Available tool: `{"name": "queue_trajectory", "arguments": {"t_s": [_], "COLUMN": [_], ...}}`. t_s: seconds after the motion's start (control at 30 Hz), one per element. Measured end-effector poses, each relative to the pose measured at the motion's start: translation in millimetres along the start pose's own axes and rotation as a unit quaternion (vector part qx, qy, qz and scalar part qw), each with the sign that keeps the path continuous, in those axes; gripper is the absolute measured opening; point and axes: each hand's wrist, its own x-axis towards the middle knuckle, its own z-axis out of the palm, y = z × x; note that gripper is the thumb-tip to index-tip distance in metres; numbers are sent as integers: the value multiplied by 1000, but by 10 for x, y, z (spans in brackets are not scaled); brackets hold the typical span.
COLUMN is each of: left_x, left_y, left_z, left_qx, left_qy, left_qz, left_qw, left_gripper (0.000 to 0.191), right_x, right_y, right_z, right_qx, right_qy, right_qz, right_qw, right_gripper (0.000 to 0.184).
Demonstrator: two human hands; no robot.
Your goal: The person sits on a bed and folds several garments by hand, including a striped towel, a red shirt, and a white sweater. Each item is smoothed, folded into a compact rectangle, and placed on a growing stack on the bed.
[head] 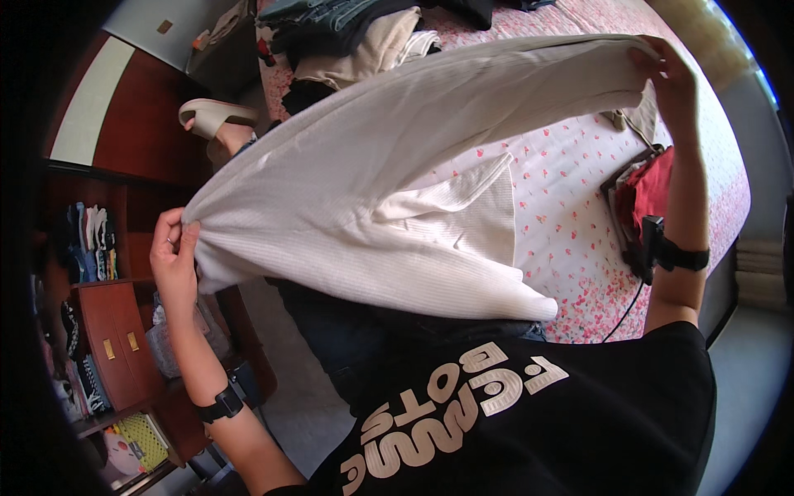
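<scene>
A white ribbed knit garment (310, 204) is stretched out between my two hands. My left hand (175, 254), at the left, pinches its gathered edge between thumb and fingers. At the upper right my right hand (667, 68) grips the far end of a long section, probably a sleeve. The lower part of the garment hangs over my lap and the edge of the bed, with one flap spread on the floral bedsheet (546, 204). Which part my left hand holds cannot be told.
Piled dark and beige clothes (372, 49) lie at the bed's far edge. Folded clothes with a red one on top (648, 192) rest near my right forearm. A wooden wardrobe (115, 335) with clothes stands at the left. A slippered foot (217, 121) shows beyond the garment.
</scene>
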Motion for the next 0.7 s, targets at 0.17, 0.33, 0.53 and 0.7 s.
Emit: {"name": "queue_trajectory", "arguments": {"t_s": [0.17, 0.33, 0.53, 0.7], "left_x": [83, 196, 1112, 1655], "left_y": [567, 975, 1555, 2607], "left_z": [-57, 103, 328, 388], "left_qx": [-38, -183, 147, 238], "left_qy": [43, -14, 47, 151], "left_qz": [12, 15, 313, 454], "left_qw": [998, 983, 937, 845], "left_gripper": [20, 30, 23, 20], "right_x": [14, 94, 611, 1169], "right_y": [-67, 216, 855, 1244], "right_z": [-624, -961, -1164, -2204], "right_qx": [138, 491, 597, 655], "right_qy": [140, 37, 102, 35], "right_qz": [6, 107, 236, 66], "right_qw": [981, 864, 760, 752], "right_gripper": [30, 30, 31, 39]}}
